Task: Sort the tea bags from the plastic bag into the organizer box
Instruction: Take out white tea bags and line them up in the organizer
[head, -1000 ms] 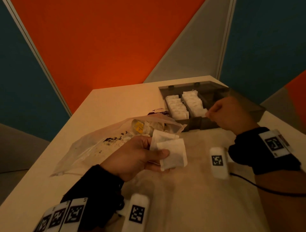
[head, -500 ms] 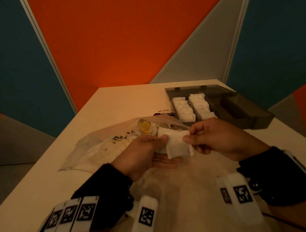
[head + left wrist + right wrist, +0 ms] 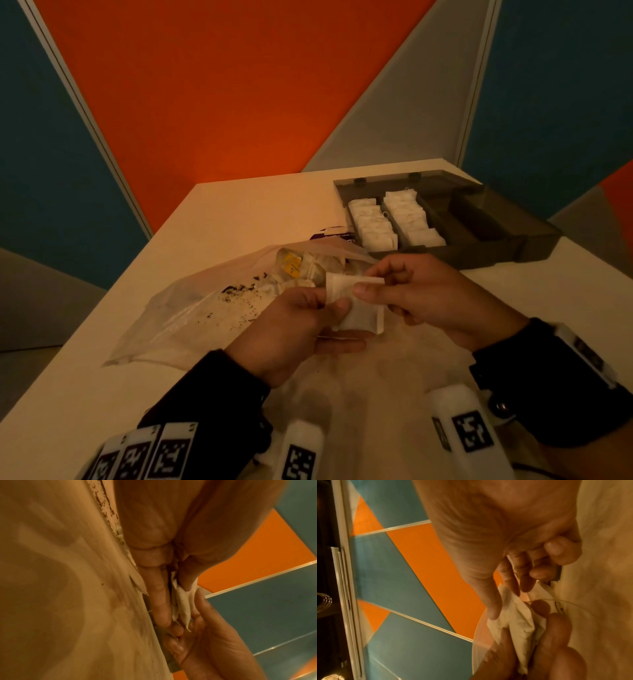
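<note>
Both hands meet over the table's middle in the head view. My left hand (image 3: 318,308) holds a small stack of white tea bags (image 3: 361,315) between thumb and fingers. The right hand (image 3: 373,284) pinches the top tea bag (image 3: 346,284) of that stack at its upper edge. Both wrist views show the tea bags (image 3: 184,604) (image 3: 518,616) caught between the two hands. Behind my left hand lies the clear plastic bag (image 3: 205,308), with more tea bags (image 3: 308,270) and loose tea crumbs inside. A grey organizer box (image 3: 513,240) stands open at the back right, two of its compartments filled with white tea bags (image 3: 394,219).
A purple-and-white packet (image 3: 332,234) peeks out between the plastic bag and the box. The white table (image 3: 239,212) ends at a far edge against orange, teal and grey wall panels. Its left edge runs diagonally beside the bag.
My right hand came back from the organizer box to the left hand and took hold of the top tea bag. The left hand stayed in place with its stack.
</note>
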`<state>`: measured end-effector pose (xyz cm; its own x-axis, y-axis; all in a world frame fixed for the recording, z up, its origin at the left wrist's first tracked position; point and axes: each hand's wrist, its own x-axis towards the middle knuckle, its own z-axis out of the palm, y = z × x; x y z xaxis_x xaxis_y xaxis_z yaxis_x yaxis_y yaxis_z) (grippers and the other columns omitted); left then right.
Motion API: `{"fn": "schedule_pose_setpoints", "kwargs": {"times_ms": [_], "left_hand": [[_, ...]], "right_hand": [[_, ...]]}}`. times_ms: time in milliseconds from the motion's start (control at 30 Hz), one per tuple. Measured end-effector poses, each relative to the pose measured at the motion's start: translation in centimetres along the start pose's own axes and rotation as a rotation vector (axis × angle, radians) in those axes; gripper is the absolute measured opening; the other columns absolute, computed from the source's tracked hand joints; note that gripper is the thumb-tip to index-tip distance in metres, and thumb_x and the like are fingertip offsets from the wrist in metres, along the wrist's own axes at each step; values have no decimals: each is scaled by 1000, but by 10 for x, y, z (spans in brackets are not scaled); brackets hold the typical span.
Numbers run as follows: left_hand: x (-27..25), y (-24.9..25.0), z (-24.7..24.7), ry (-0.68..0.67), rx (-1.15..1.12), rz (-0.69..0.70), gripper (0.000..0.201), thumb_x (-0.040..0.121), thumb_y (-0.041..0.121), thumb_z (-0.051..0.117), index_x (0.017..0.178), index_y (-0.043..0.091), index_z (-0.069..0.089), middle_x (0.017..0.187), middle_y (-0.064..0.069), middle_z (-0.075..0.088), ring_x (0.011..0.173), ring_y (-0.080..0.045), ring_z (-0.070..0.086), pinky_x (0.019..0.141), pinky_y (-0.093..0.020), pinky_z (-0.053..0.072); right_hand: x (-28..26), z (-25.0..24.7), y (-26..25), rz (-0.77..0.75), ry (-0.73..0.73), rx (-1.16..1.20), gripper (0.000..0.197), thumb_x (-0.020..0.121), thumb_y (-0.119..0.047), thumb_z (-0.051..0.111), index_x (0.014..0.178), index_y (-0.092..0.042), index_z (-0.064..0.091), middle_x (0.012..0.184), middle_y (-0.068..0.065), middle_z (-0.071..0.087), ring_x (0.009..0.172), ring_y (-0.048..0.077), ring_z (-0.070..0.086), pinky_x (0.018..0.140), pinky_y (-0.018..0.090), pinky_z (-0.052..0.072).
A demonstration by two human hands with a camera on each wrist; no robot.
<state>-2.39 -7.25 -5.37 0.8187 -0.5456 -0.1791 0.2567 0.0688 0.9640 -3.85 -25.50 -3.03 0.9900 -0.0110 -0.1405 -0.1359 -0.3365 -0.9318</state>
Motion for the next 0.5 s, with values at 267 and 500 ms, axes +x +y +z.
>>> {"fn": "schedule_pose_setpoints", "kwargs": {"times_ms": [267, 500], "left_hand": [[-3, -2, 4, -87, 64, -11, 27, 97, 5, 46, 114, 0, 66, 114, -19, 70, 102, -28, 68, 88, -37, 57], [-6, -1, 4, -143, 25, -17, 29, 87, 10, 53, 109, -2, 67, 100, -14, 73, 90, -23, 71, 82, -36, 59]], "right_hand": [[-1, -5, 3, -60, -56, 59, 4, 80, -24, 76, 80, -19, 77, 80, 1, 70, 70, 11, 57, 59, 26, 42], [4, -28, 5, -28, 62, 135, 9, 82, -18, 72, 86, -14, 79, 72, 7, 59, 60, 13, 43, 47, 21, 37]]}}
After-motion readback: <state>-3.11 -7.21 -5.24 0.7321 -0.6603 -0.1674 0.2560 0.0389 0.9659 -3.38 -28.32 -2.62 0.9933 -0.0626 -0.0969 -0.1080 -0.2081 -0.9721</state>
